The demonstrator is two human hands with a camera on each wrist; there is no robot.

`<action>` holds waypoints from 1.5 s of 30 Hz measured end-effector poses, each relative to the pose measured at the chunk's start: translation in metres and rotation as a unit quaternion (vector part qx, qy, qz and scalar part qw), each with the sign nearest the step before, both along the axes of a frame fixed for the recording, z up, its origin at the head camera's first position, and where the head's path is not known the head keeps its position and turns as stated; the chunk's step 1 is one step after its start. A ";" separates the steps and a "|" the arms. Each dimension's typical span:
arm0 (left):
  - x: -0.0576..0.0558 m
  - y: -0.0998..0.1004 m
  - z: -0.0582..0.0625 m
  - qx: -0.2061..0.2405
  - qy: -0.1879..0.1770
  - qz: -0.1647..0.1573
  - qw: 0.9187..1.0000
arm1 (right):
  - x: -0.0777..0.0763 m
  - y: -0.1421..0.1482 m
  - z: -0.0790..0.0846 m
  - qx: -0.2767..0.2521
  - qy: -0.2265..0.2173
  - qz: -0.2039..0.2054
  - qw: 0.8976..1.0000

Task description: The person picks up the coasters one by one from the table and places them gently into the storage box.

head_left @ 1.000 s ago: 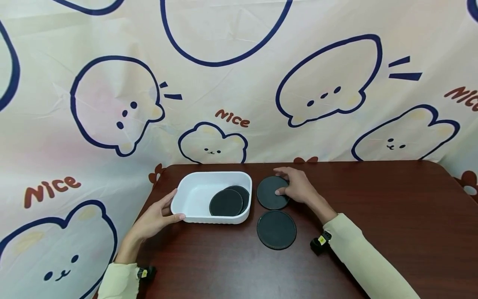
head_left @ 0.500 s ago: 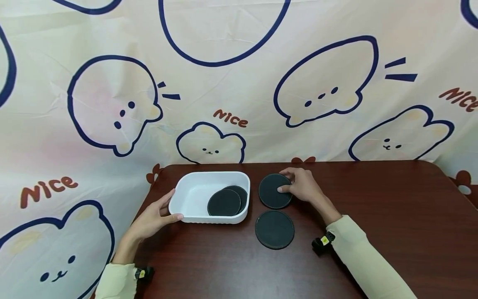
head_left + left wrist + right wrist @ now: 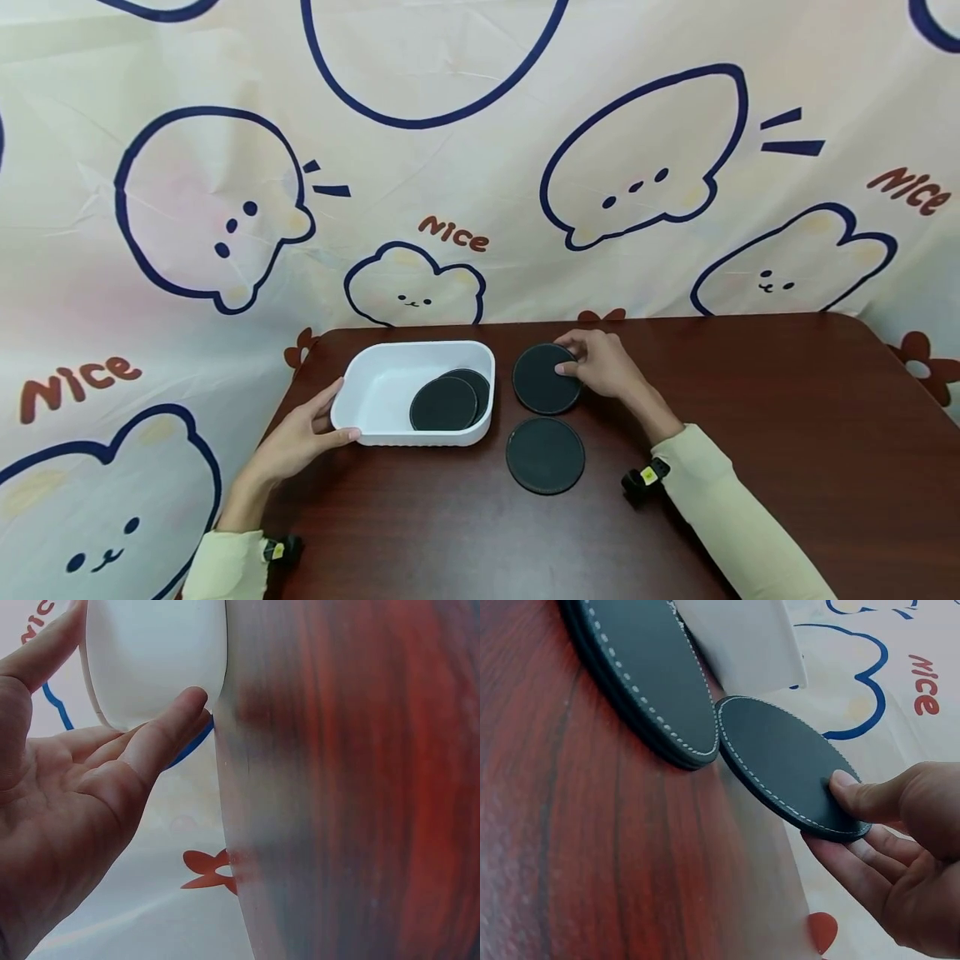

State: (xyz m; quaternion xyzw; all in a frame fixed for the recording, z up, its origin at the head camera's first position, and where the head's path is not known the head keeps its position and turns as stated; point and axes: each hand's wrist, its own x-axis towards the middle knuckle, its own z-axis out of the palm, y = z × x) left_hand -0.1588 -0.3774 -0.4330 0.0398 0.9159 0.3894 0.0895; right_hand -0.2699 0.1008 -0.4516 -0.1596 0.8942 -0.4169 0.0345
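Observation:
My right hand [image 3: 606, 367] pinches a round black coaster [image 3: 540, 379] by its right edge, thumb on top and fingers beneath. White stitching runs round the rim of that coaster [image 3: 787, 765] in the right wrist view, where it tilts up off the table. Nearer to me lies another black coaster [image 3: 545, 456]; its edge [image 3: 641, 724] looks layered up close. At the left, my left hand [image 3: 296, 433] grips the end of a white plastic tray [image 3: 378, 396], thumb at the front corner and fingers along the side. Two overlapping coasters [image 3: 442, 404] lie inside, at the tray's right end.
The dark brown wooden table [image 3: 750, 442] extends to the right and toward me. Behind it hangs a pale cloth [image 3: 517, 275] printed with bear outlines, meeting the table's back edge. A small black camera [image 3: 643, 479] sits at the right wrist, another [image 3: 283, 550] at the left.
My right thumb and fingers have closed on the far coaster's right edge and raised it slightly. The left hand stays on the tray. The head view has shifted a little.

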 end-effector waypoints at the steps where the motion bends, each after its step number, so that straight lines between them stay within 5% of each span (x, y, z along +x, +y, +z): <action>1: 0.000 0.000 0.000 0.000 0.000 0.000 1.000 | 0.000 0.000 0.001 0.000 -0.004 0.002 1.000; 21: 0.000 0.000 0.001 -0.002 -0.003 -0.011 1.000 | 0.005 0.007 0.012 -0.048 -0.035 -0.004 0.998; 31: -0.001 -0.001 0.000 0.010 0.001 -0.007 1.000 | 0.004 0.006 0.016 -0.137 -0.075 0.013 0.988; 45: 0.000 0.000 0.000 0.015 -0.010 0.000 1.000 | 0.008 0.002 0.024 -0.185 -0.125 0.029 0.974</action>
